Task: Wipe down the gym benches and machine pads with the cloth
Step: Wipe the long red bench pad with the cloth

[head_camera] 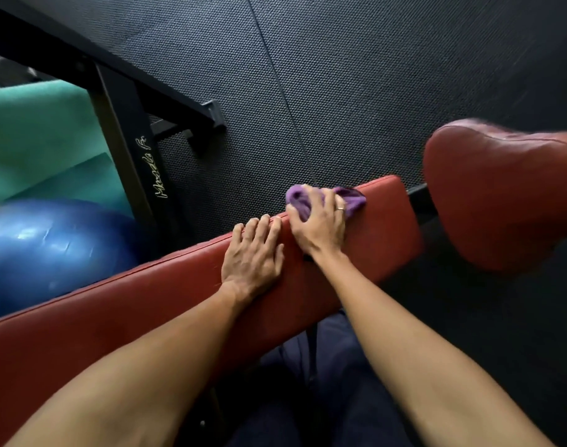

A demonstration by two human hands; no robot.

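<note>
Running lower-left to upper-right: bench (130, 301).

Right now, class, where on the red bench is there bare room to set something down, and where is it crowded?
Free: the bench left of the left hand, beside the ball; a shorter patch right of the cloth. Crowded: the middle, where the right hand grips it.
</note>
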